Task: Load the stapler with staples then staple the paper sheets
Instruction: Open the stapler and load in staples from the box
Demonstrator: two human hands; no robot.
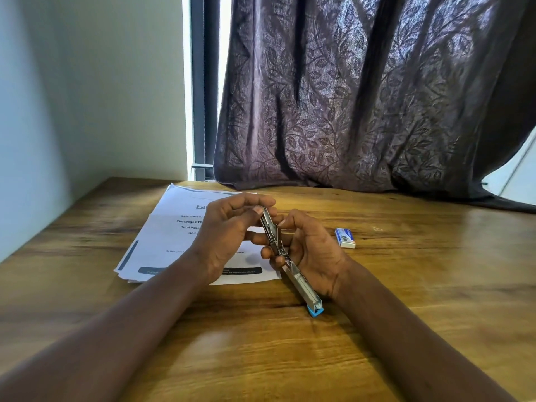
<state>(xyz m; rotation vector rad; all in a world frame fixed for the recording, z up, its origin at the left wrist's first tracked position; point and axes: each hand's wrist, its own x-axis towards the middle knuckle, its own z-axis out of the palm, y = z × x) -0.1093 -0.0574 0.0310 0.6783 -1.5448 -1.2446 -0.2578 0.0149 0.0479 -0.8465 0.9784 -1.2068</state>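
I hold a slim metal stapler (293,271) with a blue end cap above the wooden table (406,285), slanted from upper left to lower right. Its staple tray is slid out toward me. My right hand (313,253) grips the stapler's middle from the right. My left hand (229,230) pinches its far tip between thumb and fingers. A stack of printed paper sheets (171,236) lies flat under and left of my hands. A small blue and white staple box (345,237) rests on the table to the right. No loose staples can be made out.
A dark patterned curtain (362,97) hangs behind the table and drapes onto its back edge. A white wall (72,97) borders the table on the left. A small thin object (377,228) lies right of the staple box.
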